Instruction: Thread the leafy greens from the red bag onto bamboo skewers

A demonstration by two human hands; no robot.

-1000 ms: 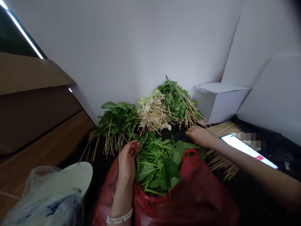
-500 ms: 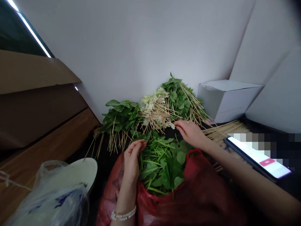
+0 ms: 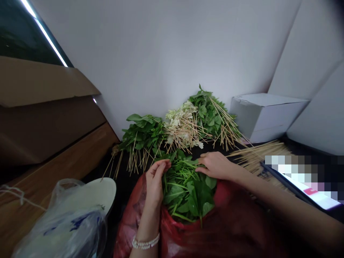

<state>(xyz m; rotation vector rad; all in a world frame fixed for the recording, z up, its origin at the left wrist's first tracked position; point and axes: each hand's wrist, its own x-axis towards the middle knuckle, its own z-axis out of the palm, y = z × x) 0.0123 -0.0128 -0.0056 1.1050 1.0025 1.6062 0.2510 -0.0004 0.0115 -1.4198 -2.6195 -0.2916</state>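
Head view: I saw the left hand (image 3: 158, 181) and right hand (image 3: 215, 165) loosely curled, not gripping, seemingly keeping leafy green stems (image 3: 185, 190) bunched inside a red plastic bag (image 3: 236, 218)

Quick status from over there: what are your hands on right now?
Left hand and right hand both on leafy greens in a red plastic bag. Piled greens with wooden skewers just beyond, not blocking.
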